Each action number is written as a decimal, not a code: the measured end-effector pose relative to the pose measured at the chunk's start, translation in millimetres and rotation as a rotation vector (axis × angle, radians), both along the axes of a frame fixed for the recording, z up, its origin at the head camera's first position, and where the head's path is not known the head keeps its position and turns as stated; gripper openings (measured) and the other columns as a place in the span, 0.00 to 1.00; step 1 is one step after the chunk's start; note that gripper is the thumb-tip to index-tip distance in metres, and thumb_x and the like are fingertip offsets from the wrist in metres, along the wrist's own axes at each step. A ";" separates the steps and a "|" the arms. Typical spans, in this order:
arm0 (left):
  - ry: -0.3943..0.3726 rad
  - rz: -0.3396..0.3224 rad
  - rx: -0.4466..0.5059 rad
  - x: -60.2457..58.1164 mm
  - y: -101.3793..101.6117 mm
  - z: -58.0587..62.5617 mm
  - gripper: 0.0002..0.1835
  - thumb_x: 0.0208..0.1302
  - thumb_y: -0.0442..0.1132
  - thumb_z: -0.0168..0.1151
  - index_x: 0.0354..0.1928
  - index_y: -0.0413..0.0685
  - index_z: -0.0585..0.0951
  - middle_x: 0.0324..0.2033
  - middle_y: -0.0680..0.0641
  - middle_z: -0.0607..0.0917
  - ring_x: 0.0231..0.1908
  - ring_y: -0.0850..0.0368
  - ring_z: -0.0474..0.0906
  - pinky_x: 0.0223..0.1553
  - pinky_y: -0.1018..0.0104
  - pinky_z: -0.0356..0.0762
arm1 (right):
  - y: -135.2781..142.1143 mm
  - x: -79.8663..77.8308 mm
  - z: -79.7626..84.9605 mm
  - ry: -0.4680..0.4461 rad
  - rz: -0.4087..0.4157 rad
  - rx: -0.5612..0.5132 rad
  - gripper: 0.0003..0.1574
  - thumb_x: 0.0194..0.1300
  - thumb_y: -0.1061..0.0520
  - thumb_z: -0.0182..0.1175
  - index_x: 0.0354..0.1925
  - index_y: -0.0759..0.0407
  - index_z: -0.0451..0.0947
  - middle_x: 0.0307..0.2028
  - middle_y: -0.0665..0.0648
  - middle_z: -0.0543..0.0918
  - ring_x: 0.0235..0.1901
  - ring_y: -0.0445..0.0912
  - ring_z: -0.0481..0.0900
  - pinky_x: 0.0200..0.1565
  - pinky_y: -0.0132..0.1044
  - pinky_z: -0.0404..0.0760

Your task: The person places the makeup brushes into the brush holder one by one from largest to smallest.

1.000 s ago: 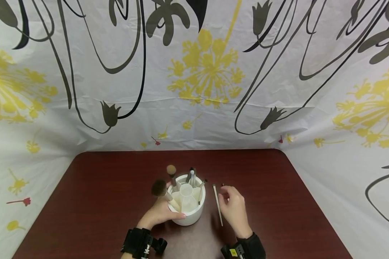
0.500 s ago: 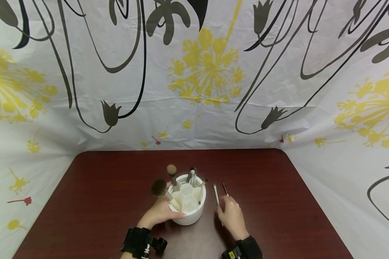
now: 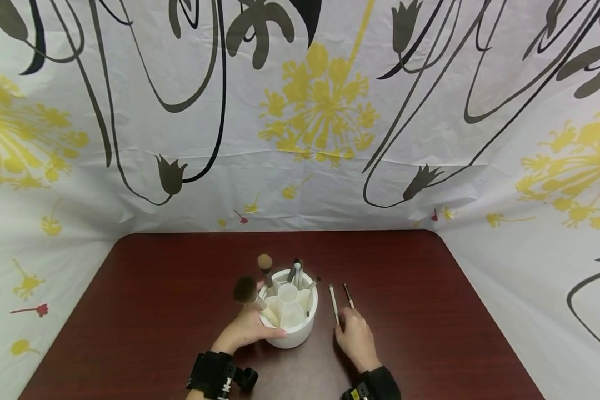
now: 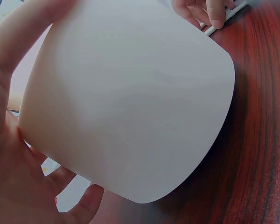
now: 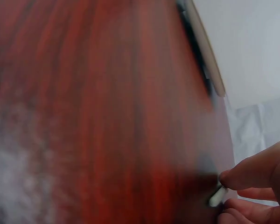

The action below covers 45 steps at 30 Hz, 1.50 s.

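My left hand [image 3: 250, 326] grips the side of a white round brush holder [image 3: 296, 334], thumb at the front and fingers around the back left. Makeup brushes stand in its compartments, among them a large fluffy one [image 3: 245, 290] and a tan-tipped one [image 3: 265, 263]. To the right, my right hand [image 3: 356, 338] is down at the table, pinching the pale handle [image 5: 217, 197] of a thin makeup brush [image 3: 334, 300] between thumb and fingers. A second thin brush [image 3: 348, 294] with a dark tip lies beside it, its lower part hidden by the hand.
The dark red wooden table [image 3: 190, 278] carries the holder and the loose brushes. A white sheet [image 3: 300, 194] with yellow and grey flower prints hangs behind and along both sides.
My right hand has come down and slightly nearer, from above the loose brushes onto the pale brush's handle. More of the second brush shows. My left hand and the holder stay put.
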<state>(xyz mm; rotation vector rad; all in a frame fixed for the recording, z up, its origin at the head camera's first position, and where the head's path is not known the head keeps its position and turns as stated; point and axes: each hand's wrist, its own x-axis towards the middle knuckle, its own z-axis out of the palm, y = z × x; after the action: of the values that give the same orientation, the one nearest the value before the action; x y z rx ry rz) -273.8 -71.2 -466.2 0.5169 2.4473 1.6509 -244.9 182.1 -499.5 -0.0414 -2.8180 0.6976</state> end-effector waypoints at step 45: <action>0.004 0.024 0.010 2.3 2.8 0.5 0.60 0.30 0.41 0.79 0.65 0.36 0.50 0.54 0.42 0.73 0.54 0.52 0.67 0.56 0.61 0.61 | -19.1 15.0 76.0 0.233 0.132 -0.413 0.17 0.39 0.74 0.57 0.32 0.62 0.71 0.23 0.50 0.74 0.22 0.36 0.72 0.23 0.29 0.73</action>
<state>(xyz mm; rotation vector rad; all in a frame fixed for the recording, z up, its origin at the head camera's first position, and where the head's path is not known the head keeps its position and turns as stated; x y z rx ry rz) -271.5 -68.4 -465.7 0.4942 2.4586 1.6743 -229.9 163.1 -423.5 0.1455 -2.4299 1.2189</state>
